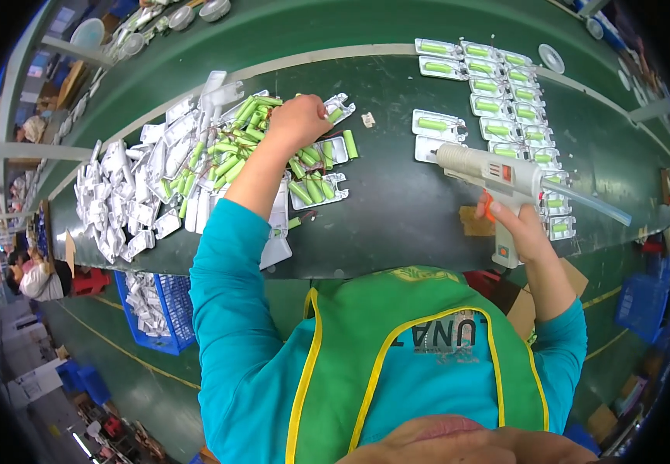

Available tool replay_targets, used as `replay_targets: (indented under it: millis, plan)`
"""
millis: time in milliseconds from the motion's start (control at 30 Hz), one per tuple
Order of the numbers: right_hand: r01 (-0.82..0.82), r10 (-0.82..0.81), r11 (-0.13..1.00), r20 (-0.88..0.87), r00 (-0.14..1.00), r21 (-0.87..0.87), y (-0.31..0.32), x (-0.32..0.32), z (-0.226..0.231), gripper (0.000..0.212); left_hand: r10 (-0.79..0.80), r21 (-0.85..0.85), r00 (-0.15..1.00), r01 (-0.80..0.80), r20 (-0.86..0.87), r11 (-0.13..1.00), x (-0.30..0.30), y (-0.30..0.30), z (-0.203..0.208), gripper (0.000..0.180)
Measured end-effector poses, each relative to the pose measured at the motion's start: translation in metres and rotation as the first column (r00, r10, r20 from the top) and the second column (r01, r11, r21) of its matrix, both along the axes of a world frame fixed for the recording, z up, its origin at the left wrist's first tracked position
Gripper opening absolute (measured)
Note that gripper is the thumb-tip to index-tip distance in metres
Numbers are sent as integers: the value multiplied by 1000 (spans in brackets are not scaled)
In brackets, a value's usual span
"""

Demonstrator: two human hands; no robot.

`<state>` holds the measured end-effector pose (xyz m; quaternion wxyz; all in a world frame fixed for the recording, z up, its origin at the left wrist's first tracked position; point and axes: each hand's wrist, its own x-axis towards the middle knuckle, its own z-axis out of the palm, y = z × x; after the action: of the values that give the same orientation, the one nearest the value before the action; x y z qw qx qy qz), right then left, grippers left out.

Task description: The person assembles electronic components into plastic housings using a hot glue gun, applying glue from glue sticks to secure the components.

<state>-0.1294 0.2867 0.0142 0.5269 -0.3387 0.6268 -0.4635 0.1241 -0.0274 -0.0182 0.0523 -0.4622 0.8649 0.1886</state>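
Glue gun (497, 170) with orange trigger (490, 206) clasped in my right hand (522, 228), right of frame, my left hand (299, 120) at heaped green cells (227, 165), upper centre, its grip I cannot tell, white casings (130, 193) piled at left, cell-filled casings (496, 127) upper right

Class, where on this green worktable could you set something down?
Bare: the tabletop between the heaped green cells and the glue gun, bar one small scrap. Crowded: left, under cells and white casings; upper right, rows of trays.
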Motion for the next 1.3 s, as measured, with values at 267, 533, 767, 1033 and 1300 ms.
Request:
replay_targets:
  millis: [267, 533, 767, 1033, 1300]
  plan:
    - [10, -9, 1000, -24, 1000, 15, 9, -7, -4, 35, -170, -117, 812, 126, -558, 985, -17, 40, 20, 24]
    - [45, -42, 996, -41, 998, 77, 19, -13, -7, 37, -366, -252, 732, 267, -575, 930, -79, 97, -10, 22]
    - [40, -40, 999, 29, 999, -24, 25, -10, 0, 42, -452, -339, 717, 309, -530, 888, -96, 108, -38, 23]
    - [72, -66, 992, 60, 996, -104, 28, -8, -3, 41, -449, -361, 699, 283, -557, 889, -98, 105, -44, 18]
    - [126, -123, 989, 48, 991, -75, 20, -3, -7, 41, -471, -391, 695, 287, -544, 875, -101, 105, -38, 11]
